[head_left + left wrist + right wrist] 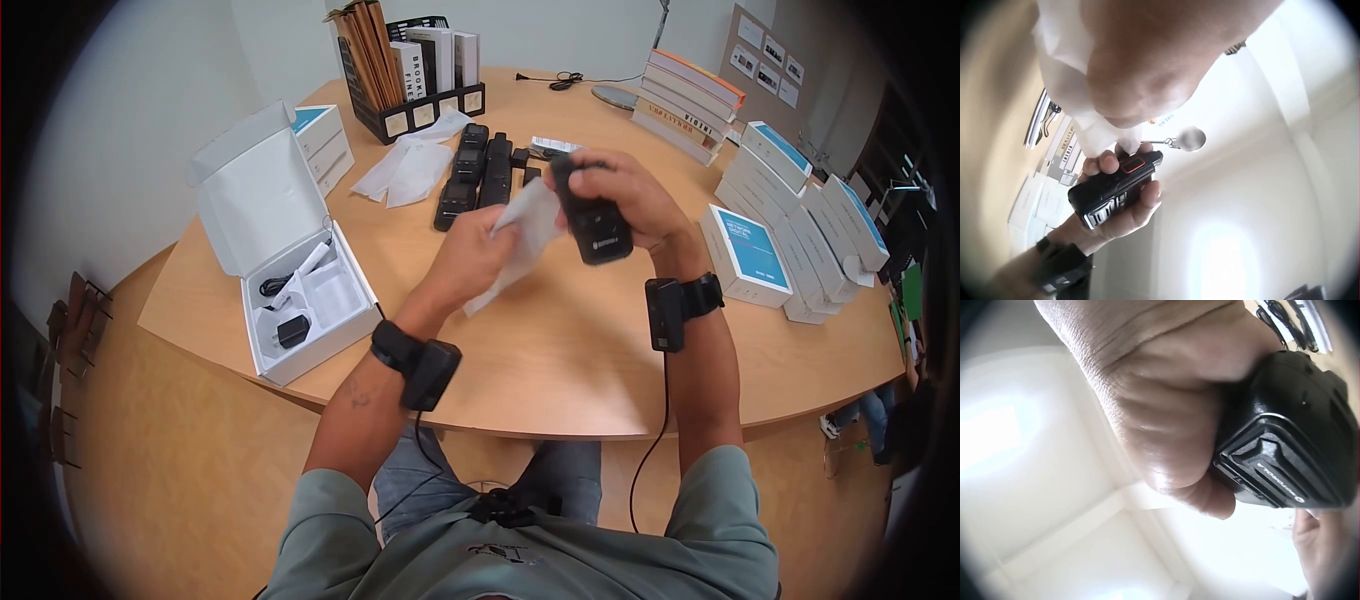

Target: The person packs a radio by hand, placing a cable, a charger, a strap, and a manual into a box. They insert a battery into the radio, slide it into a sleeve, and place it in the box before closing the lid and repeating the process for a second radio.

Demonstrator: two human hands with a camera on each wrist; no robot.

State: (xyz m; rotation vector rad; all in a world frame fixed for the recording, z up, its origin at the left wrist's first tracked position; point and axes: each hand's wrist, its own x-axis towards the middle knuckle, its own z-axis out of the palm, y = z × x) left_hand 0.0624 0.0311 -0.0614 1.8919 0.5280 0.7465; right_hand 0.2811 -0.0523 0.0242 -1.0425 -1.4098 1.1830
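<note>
My right hand (640, 195) grips a black two-way radio (600, 235) marked Motorola, raised above the table. In the right wrist view the radio (1291, 437) shows its ribbed case and lettering close up, with fingers wrapped round it. A thin white translucent sleeve (525, 240) is pinched in my left hand (470, 255), just left of the radio. In the left wrist view the sleeve (1069, 69) hangs limp and reaches the right hand's fingertips by the radio (1119, 181). Several black radios (465, 180) lie beyond my hands, beside more white sleeves (410, 168).
An open white box (350, 335) at the left holds a black charger plug (292, 331) and cable. Closed boxes (750, 255) with blue labels are stacked at the right. Behind stand a black file rack (430, 108), a pile of books (685, 105) and a lamp base (614, 96).
</note>
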